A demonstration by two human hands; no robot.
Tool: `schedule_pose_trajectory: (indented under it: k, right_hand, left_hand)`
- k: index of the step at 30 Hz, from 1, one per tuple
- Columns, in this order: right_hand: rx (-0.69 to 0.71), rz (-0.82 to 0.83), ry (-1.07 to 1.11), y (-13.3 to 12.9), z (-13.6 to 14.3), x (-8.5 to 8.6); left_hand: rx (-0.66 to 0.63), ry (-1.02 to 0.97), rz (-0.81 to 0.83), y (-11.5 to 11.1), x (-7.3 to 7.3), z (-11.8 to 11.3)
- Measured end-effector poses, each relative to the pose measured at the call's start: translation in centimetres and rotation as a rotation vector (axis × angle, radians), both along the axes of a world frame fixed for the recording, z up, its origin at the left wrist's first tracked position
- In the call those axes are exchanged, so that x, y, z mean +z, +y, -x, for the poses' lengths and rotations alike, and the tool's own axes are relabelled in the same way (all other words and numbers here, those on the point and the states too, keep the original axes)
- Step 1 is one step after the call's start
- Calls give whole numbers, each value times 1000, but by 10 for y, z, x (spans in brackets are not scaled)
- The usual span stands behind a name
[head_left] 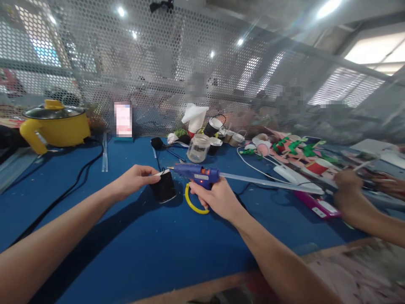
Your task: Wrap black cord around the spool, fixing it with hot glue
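My left hand (141,179) pinches the upper edge of a small black cylinder (163,188) with a white rim, tilted just above the blue table. A black cord (159,162) runs from its top toward a black ball of yarn (156,143). My right hand (218,196) is wrapped round the grip of a blue glue gun (196,173), whose small light glows red. The nozzle points left, close to the cylinder's top edge. A long clear glue stick (253,179) sticks out of the gun's back. Around my right fingers curves a yellow ring (193,204).
A clear jar (198,148) and several small black-and-white cups (215,145) stand behind the gun. A yellow electric pot (55,128) and its black cable lie left. At right are pink and green craft pieces (291,147), a purple box (318,205) and a co-worker's hand (349,190).
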State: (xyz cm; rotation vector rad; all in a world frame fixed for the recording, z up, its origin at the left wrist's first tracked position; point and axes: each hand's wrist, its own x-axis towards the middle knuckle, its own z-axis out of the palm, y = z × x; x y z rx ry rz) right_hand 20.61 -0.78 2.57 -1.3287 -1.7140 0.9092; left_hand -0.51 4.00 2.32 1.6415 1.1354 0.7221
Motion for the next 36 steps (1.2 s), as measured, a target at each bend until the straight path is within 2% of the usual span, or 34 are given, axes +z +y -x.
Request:
schedule_pose_trajectory:
  k: [9,20,32,36]
  right_hand:
    - [26,17,-98,-1,3,-1]
    - [-41,9,-197,-7,5,-2]
    - [-101,-225,-369,-5,6,-6]
    - [-116,-238,-377,-4,5,-8]
  left_hand:
    - [78,36,-34,-3,0,-3]
    - [77,72,-91,-5,1,-7]
    - [50,100,-158,-4,-4,-7]
    - [16,90,-170,-3,-5,-6]
